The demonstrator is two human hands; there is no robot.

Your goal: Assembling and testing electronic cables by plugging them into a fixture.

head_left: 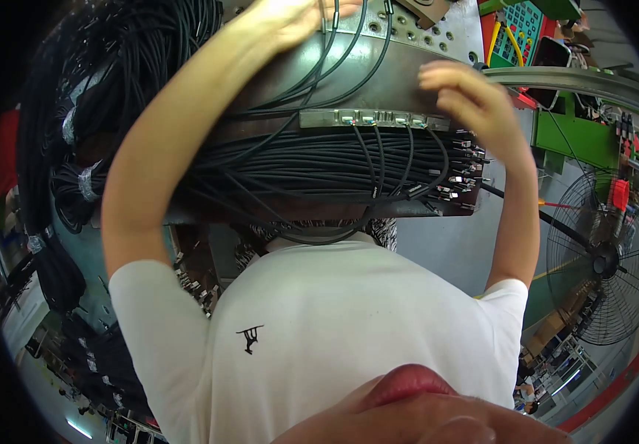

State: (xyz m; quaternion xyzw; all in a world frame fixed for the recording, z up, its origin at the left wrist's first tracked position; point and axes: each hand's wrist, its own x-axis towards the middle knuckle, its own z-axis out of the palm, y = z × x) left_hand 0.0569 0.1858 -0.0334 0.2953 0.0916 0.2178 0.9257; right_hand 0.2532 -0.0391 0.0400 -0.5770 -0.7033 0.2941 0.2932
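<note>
My left hand (291, 21) reaches to the top edge of the view, where most of its fingers are cut off. Several black cables (373, 66) curve up across its fingertips; whether it grips them does not show. My right hand (475, 98), slightly blurred, is raised over the right end of a metal fixture bar (338, 118). Its fingers are loosely bent and apart, with nothing in them. Clear-and-metal plug ends sit in slots along the bar, and cables run down from some of them. Below it lies a wide bundle of black cables (304, 164) with bare metal connectors (461, 181) at the right.
Thick coils of black cable (130, 52) are heaped at the left, some tied with clear wrap (69, 126). A perforated metal plate (449, 37) lies at the back. A green machine part (567, 129) and a round fan (604, 259) stand to the right.
</note>
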